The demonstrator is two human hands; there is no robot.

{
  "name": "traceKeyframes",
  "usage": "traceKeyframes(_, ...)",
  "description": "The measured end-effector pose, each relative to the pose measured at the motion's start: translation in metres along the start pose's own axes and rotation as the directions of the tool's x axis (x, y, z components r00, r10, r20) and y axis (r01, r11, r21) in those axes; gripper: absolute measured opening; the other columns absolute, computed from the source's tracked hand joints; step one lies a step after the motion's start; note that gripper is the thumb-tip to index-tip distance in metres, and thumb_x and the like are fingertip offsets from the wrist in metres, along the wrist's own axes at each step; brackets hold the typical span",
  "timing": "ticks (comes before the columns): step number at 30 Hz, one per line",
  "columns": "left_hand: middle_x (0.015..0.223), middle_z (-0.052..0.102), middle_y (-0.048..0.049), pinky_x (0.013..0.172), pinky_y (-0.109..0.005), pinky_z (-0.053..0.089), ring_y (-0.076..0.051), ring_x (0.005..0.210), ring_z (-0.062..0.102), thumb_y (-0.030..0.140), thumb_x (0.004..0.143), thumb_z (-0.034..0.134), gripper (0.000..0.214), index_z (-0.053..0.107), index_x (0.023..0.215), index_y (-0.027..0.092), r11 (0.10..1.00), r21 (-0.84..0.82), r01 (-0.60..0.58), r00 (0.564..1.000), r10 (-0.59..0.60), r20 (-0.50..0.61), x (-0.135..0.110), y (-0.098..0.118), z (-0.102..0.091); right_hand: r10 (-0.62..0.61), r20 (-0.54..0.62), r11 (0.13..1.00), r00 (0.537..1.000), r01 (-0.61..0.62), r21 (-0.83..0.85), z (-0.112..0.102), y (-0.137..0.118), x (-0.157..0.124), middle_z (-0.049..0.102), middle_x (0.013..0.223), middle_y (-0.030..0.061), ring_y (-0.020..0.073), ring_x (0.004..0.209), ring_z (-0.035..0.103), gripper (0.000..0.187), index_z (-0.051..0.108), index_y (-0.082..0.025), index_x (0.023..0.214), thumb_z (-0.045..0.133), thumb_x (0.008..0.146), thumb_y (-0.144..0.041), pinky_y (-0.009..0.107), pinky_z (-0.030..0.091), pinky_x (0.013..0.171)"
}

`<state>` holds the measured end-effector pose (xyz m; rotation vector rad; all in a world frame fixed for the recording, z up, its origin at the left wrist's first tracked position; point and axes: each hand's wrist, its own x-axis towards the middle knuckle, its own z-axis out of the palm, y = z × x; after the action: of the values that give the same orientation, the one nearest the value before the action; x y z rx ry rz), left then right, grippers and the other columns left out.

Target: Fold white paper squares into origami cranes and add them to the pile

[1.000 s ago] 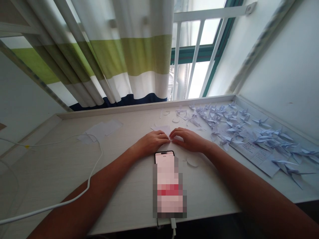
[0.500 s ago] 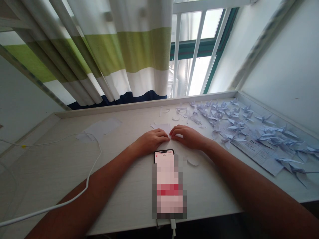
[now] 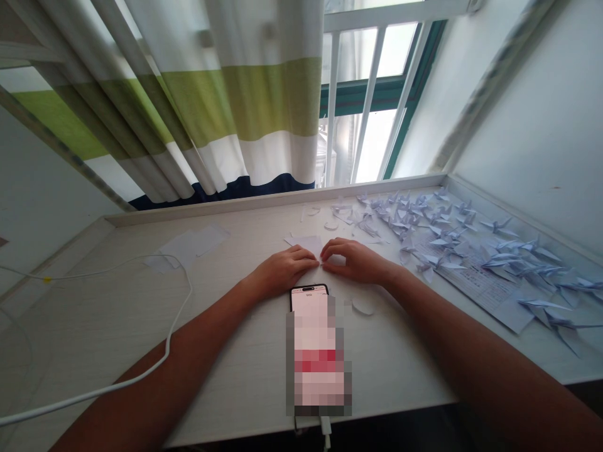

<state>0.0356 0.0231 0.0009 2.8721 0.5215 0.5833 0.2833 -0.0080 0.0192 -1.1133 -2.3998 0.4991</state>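
Note:
My left hand (image 3: pixel 281 271) and my right hand (image 3: pixel 357 259) lie side by side on the pale desk (image 3: pixel 226 314), fingertips meeting on a small white sheet of paper (image 3: pixel 308 243). Both hands press the paper down with curled fingers, pinching its near edge. The paper's far corner pokes out beyond the fingers; the rest is hidden beneath them. A phone (image 3: pixel 316 348) lies just in front of my wrists, screen lit.
Several pale blue folded paper cranes (image 3: pixel 452 242) are spread over the right of the desk, some on a printed sheet (image 3: pixel 485 290). White paper scraps (image 3: pixel 188 246) lie at the left. A white cable (image 3: pixel 155 364) loops across the left side. A striped curtain (image 3: pixel 211 113) hangs behind.
My hands stay on the paper with hardly any movement. The view has shifted slightly.

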Motion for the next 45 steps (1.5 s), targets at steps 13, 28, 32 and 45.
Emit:
traceKeyframes(13, 0.12, 0.073, -0.0087, 0.101, -0.037, 0.055, -0.021, 0.114, 0.064, 0.018, 0.104, 0.047, 0.03, 0.072, 0.12, 0.018, 1.0, 0.002, -0.007, 1.0, 0.007, 0.004, 0.003, -0.001, 0.001, 0.061, -0.074, 0.998, 0.995, -0.062, -0.021, 0.008, 0.009, 0.005, 0.075, 0.099, 0.0073, 0.021, 0.093, 0.068, 0.013, 0.072, -0.019, 0.091, 0.059, 0.095, -0.019, 0.038, 0.052, 0.091)
traceKeyframes(28, 0.122, 0.073, -0.0086, 0.096, -0.035, 0.057, -0.021, 0.112, 0.065, 0.022, 0.105, 0.045, 0.03, 0.071, 0.12, 0.018, 0.996, 0.087, -0.015, 1.0, 0.014, 0.012, 0.003, -0.001, 0.001, 0.051, -0.079, 0.999, 0.996, -0.051, -0.001, 0.009, 0.012, 0.007, 0.075, 0.1, 0.0076, 0.0223, 0.093, 0.069, 0.015, 0.074, -0.02, 0.09, 0.06, 0.095, -0.021, 0.038, 0.052, 0.09)
traceKeyframes(32, 0.12, 0.073, -0.0086, 0.095, -0.035, 0.058, -0.021, 0.11, 0.065, 0.022, 0.105, 0.045, 0.03, 0.072, 0.118, 0.018, 0.995, 0.096, -0.012, 1.0, 0.012, 0.006, 0.004, -0.002, 0.002, 0.131, -0.137, 0.991, 0.982, -0.129, 0.02, 0.009, 0.013, 0.009, 0.074, 0.093, 0.0074, 0.0213, 0.087, 0.068, 0.013, 0.073, -0.019, 0.088, 0.061, 0.093, -0.02, 0.036, 0.052, 0.086)
traceKeyframes(45, 0.129, 0.071, -0.0081, 0.102, -0.038, 0.055, -0.022, 0.117, 0.062, 0.028, 0.106, 0.045, 0.032, 0.07, 0.124, 0.018, 0.998, 0.036, 0.051, 0.999, -0.05, -0.021, 0.001, -0.006, 0.008, 0.009, -0.096, 0.999, 0.995, -0.003, 0.054, 0.008, 0.019, 0.005, 0.074, 0.102, 0.0072, 0.0228, 0.096, 0.068, 0.01, 0.078, -0.022, 0.094, 0.069, 0.091, -0.027, 0.036, 0.052, 0.09)
